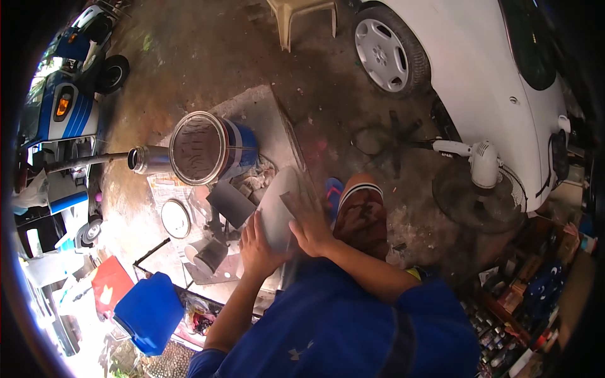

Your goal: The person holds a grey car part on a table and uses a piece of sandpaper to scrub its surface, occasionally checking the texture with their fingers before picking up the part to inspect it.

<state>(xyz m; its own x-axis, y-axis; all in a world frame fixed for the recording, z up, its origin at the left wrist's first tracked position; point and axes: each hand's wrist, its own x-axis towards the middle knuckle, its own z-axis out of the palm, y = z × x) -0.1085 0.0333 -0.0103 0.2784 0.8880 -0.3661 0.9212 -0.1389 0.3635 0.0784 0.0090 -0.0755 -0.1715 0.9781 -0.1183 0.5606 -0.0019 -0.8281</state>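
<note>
The left hand (257, 247) was curled around the near-left side of a smooth grey piece (275, 211), its thumb reaching across the near end. The right hand (313, 228) was laid almost flat against the opposite side, thumb apart; whether it gripped or only pressed could not be told.

Seen from the grey piece, a white car (466, 69) took up two o'clock. A low pale slab (250, 104) spread out from twelve round to eight. On it, at eleven, stood a blue can (242, 150). The grey piece itself sat between the hands, left at seven and right at four, its rounded end pointing to twelve. A dark flat sheet (230, 203) lay near it at nine, a tipped cup (210, 255) at eight and a round lid (175, 218) farther off at nine. Smallest was a dark strip (289, 201) under the right fingers, touching the grey piece.
</note>
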